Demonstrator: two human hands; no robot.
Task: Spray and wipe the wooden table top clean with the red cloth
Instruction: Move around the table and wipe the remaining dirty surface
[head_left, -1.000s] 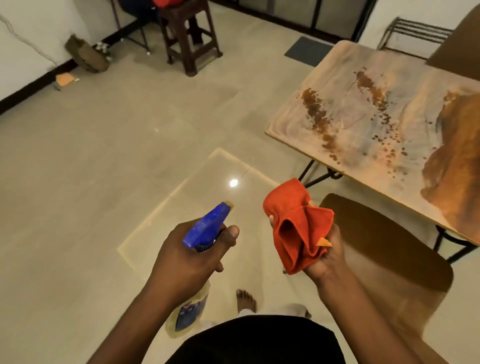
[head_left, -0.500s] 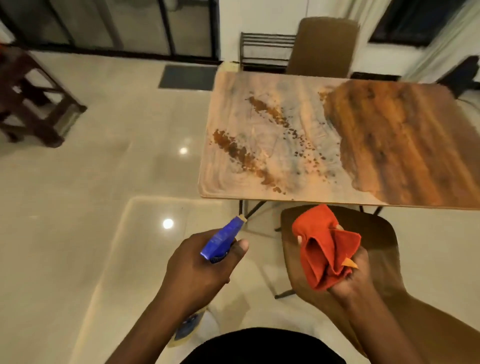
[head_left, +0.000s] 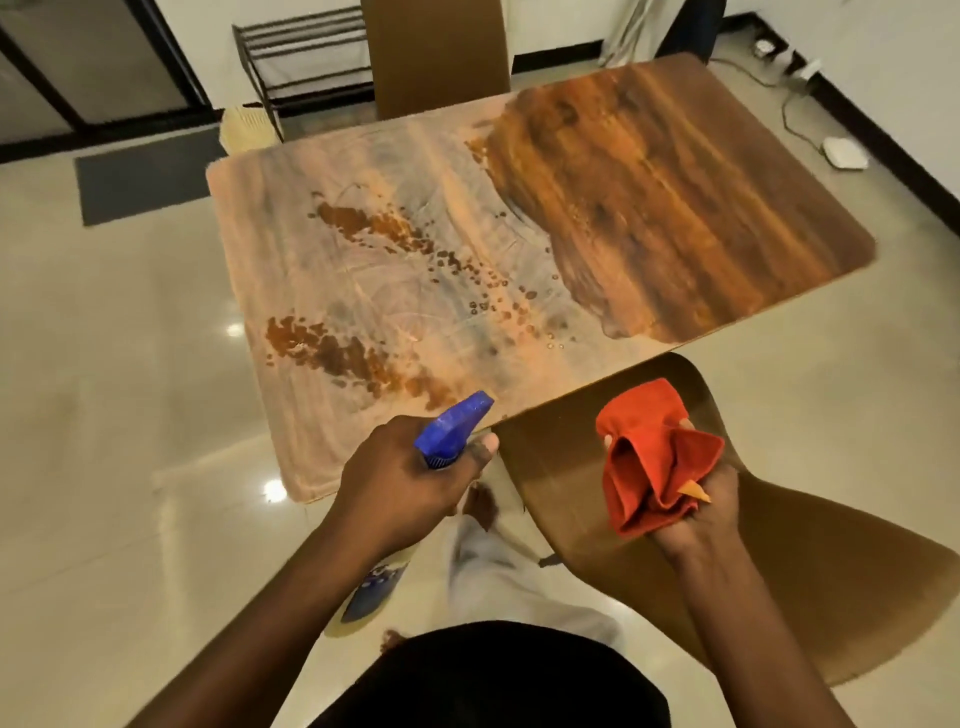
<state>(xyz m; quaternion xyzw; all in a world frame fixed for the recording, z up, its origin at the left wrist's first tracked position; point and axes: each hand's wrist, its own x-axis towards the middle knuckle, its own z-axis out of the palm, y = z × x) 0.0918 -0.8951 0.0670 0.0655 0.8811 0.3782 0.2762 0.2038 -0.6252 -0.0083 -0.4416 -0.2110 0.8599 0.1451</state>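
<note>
The wooden table top (head_left: 649, 218) fills the middle of the view. Its left half is pale and dusty with dark wet patches and droplets; its right half is dark, glossy brown. My left hand (head_left: 405, 483) grips a spray bottle (head_left: 454, 423) with a blue trigger head, nozzle pointing at the table's near edge. The bottle's body hangs below my wrist, mostly hidden. My right hand (head_left: 696, 514) holds a bunched red cloth (head_left: 649, 467) over a chair seat, just short of the table.
A brown chair (head_left: 810, 571) stands at the table's near side under my right hand. A second chair (head_left: 436, 57) and a metal rack (head_left: 306, 57) stand beyond the far edge. A dark mat (head_left: 145, 176) lies at left; cables and a white box (head_left: 844, 153) at right.
The view has swung onto the table and I have come closer, so the table now lies straight ahead. Both hands keep their hold and are now at the table's near edge.
</note>
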